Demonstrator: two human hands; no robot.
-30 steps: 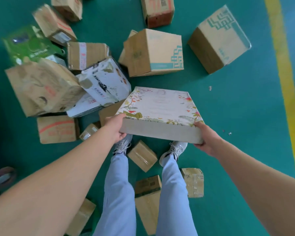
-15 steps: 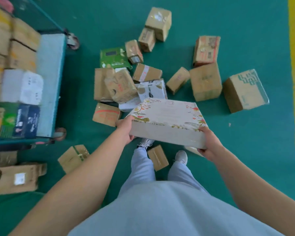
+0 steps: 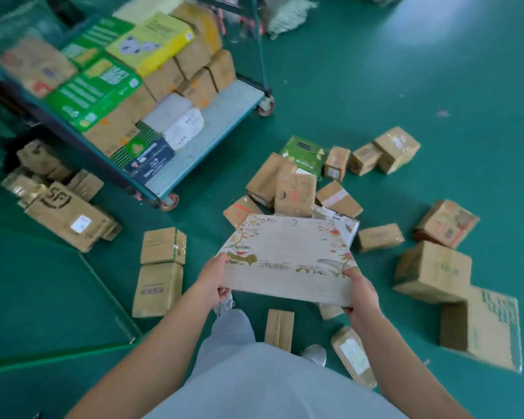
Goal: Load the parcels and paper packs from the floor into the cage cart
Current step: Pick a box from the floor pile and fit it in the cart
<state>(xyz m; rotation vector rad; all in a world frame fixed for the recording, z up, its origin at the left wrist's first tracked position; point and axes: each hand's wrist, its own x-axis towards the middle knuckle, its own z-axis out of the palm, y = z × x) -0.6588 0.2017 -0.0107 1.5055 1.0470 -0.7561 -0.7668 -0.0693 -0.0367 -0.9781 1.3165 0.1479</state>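
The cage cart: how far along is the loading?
Partly done: the cage cart already holds stacked boxes and packs. In hand: the left hand and right hand grip a floral box. Left: many cardboard parcels still scattered on the floor.

A single head-worn wide-angle camera looks forward and steeply down from standing height; the wearer's own torso and legs fill the bottom edge, with the left hand and right hand close in at centre; farther off, the green floor spreads ahead; the cage cart stands upper left; edges look blurred.
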